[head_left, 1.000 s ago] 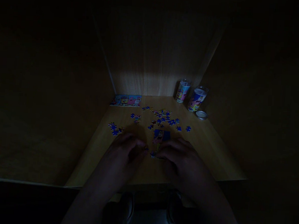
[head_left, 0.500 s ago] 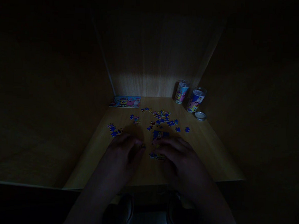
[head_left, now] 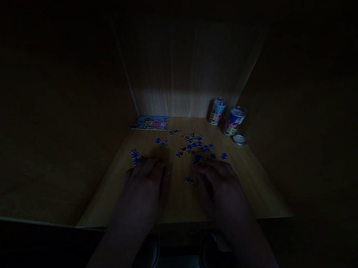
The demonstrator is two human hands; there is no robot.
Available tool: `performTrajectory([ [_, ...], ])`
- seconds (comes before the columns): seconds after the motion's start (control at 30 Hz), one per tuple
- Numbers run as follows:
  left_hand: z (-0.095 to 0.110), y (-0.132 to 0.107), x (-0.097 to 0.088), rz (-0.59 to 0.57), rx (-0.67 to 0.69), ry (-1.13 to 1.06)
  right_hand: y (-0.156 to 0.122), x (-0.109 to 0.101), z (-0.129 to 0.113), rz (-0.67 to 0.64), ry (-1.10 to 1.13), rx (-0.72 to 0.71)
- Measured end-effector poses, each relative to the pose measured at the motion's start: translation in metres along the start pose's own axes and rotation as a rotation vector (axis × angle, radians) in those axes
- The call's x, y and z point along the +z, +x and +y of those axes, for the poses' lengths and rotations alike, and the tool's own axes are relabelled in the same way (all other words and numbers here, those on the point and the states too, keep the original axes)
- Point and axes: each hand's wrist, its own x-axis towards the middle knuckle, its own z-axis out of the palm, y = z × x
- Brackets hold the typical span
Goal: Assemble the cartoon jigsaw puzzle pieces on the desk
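The scene is very dark. My right hand is closed at the edge of a joined blue puzzle section, most of which it covers. A smaller clump of puzzle pieces lies on the table just left of that hand's thumb. My left hand rests palm down on the left, its fingers bent together and pointing down. Whatever its fingertips hold is hidden. Just beyond it are loose blue puzzle pieces.
Several loose pieces spread across the middle of the wooden table. A cartoon picture card lies at the back left. Two printed canisters stand at the back right, beside a round metal lid. Wooden panels enclose the table.
My right hand has shifted the joined section right and away from me, leaving the smaller clump apart. My left hand has turned palm down; the small piece at its fingertips is out of sight.
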Motion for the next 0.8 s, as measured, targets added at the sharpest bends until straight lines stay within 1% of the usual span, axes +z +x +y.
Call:
performTrajectory([
  [0.17,-0.002,0.001,0.009,-0.021,0.212,-0.06,-0.002,-0.001,-0.002,-0.051,-0.038,-0.033],
  [0.27,-0.002,0.006,0.013,-0.053,0.261,-0.1,-0.002,0.0,-0.003,-0.079,-0.059,-0.056],
  [0.4,-0.001,0.009,0.013,-0.138,0.223,-0.137,0.005,0.009,-0.009,-0.085,-0.087,-0.08],
  [0.47,-0.001,0.009,0.012,-0.155,0.192,-0.146,0.008,0.016,-0.013,-0.099,-0.097,-0.084],
  [0.53,-0.001,0.007,0.012,-0.143,0.153,-0.15,0.01,0.023,-0.016,-0.109,-0.111,-0.067],
  [0.63,-0.002,0.006,0.014,-0.083,0.093,-0.137,0.01,0.029,-0.017,-0.103,-0.126,-0.034],
  [0.7,-0.003,0.006,0.016,-0.05,0.095,-0.131,0.01,0.027,-0.017,-0.117,-0.107,-0.047],
  [0.8,-0.004,0.007,0.016,-0.031,0.106,-0.16,0.011,0.017,-0.017,-0.164,-0.018,-0.112],
])
